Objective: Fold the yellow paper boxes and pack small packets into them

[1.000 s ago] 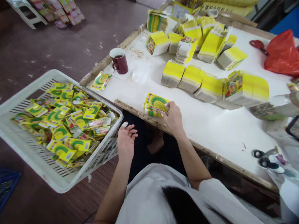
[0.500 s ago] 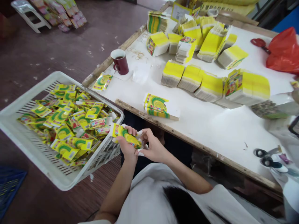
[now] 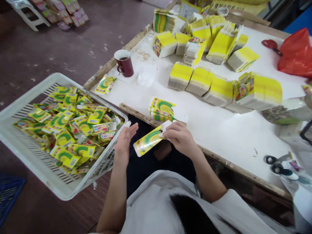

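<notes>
Near table edge [image 3: 224, 161], carton [image 3: 149, 140] in right fingers [image 3: 175, 128]

left hand [image 3: 123, 139] has let go; right hand [image 3: 179, 136] now holds flat carton [image 3: 148, 142]

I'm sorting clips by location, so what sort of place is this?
Probably a small packing workshop: stacks of yellow card stand on a worktable, a white slotted basket beside it holds many yellow-and-green packets, and the person's right hand holds a similarly printed carton.
</notes>
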Tool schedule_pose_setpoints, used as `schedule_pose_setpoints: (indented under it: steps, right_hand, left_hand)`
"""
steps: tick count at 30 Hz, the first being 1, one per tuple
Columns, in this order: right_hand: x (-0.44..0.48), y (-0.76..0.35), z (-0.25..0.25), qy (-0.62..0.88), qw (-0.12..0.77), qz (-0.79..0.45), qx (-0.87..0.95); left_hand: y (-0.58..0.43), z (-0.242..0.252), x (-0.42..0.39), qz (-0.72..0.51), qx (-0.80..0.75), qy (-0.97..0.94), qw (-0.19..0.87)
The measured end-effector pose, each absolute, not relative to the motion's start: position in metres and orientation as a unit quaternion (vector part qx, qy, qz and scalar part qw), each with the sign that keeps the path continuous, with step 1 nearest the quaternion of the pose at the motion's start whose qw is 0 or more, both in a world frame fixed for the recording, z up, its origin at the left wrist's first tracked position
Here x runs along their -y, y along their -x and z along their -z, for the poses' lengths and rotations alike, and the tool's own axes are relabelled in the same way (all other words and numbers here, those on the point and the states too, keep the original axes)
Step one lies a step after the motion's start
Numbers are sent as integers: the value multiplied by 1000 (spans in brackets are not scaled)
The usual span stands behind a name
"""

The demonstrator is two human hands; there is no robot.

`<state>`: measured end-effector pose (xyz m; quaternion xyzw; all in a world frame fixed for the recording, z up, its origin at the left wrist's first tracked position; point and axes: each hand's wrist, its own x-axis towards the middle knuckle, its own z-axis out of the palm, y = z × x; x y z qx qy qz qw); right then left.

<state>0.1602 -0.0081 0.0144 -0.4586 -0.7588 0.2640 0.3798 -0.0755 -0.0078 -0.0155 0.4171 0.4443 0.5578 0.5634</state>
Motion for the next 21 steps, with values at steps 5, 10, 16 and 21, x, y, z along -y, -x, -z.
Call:
schedule_pose_setpoints:
  steps: [5, 10, 16, 21]
  right_hand:
    - [16, -143, -17, 382, 319, -235, 835]
    - [24, -117, 6, 512, 517, -312, 611]
    - [22, -110, 22, 406, 419, -687, 433]
    - [27, -115, 19, 400, 437, -634, 497]
  left_hand:
    - [73, 9, 14, -333, -459, -628, 533]
    - [44, 19, 33, -331, -532, -629, 461]
    - [37, 30, 40, -409, -463, -727, 298]
    - [41, 27, 39, -343, -490, -724, 342]
